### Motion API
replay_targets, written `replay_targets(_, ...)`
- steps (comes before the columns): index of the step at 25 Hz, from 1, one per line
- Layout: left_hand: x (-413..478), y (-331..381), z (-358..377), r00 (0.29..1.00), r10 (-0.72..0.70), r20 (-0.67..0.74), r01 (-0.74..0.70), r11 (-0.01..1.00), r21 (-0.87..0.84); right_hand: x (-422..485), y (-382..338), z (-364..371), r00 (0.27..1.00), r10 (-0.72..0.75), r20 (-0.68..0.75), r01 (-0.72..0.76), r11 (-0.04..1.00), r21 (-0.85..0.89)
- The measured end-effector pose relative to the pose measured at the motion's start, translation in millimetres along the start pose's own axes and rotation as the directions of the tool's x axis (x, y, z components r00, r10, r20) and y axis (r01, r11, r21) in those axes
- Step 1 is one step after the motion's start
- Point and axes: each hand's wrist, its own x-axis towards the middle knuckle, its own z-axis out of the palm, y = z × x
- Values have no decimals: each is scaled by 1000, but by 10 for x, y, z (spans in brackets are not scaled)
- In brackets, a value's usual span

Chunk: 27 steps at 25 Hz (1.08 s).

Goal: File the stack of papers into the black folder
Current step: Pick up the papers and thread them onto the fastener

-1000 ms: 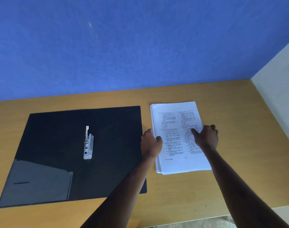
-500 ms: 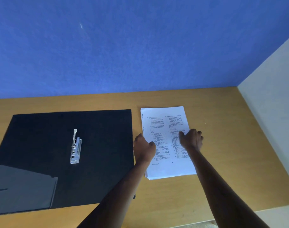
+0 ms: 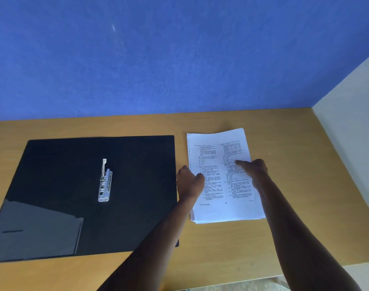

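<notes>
The black folder (image 3: pixel 53 175) lies open and flat on the left of the wooden desk (image 3: pixel 295 227), with its metal clip (image 3: pixel 104 181) raised in the middle. To its right lies the stack of papers (image 3: pixel 219 208), printed side up. My left hand (image 3: pixel 189 181) grips the stack's left edge, thumb on the top sheet. My right hand (image 3: pixel 255 171) grips the right edge, its thumb pressed on the text. The fingers under the stack are hidden.
A glossy inner pocket (image 3: pixel 36 232) covers the folder's near left corner. A blue wall runs behind the desk and a white wall (image 3: pixel 351 122) closes off its right side. The desk's front edge is near the bottom of the view.
Both hands stay on the sides of the stack. The stack's far edge now sits slightly skewed, its right corner farther away. The view has shifted a little.
</notes>
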Motion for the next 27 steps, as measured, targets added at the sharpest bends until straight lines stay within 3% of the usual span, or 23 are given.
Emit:
replay_targets(5, 28, -24, -16, 1000, -8, 17, 9, 1000, -8, -1, -15, -131, 990, -6, 143, -14, 990, 137)
replay_targets(9, 40, -54, -13, 1000, 13, 19, -12, 1000, -6, -7, 39, -343, 902, 2, 432, -117, 963, 242)
replay_targets(11, 50, -69, -6, 1000, 13, 21, -13, 1000, -15, -1, 78, -368, 868, -47, 494, -101, 958, 267)
replay_targets(18, 64, -81, -45, 999, -5, 43, 9, 996, -89, -56, 122, -185, 940, -198, 277, 106, 943, 315)
replay_targets(21, 145, -119, -99, 996, 14, 84, -4, 992, -124, -110, 115, -234, 926, -273, 261, 173, 921, 349)
replay_targets(25, 302, -140, -235, 987, 143, 69, -132, 980, -149, -205, 68, -385, 876, -371, 307, 218, 875, 433)
replay_targets(27, 364, -113, -296, 980, 145, 137, -106, 961, -256, -252, 22, -463, 844, -421, 331, 235, 847, 477)
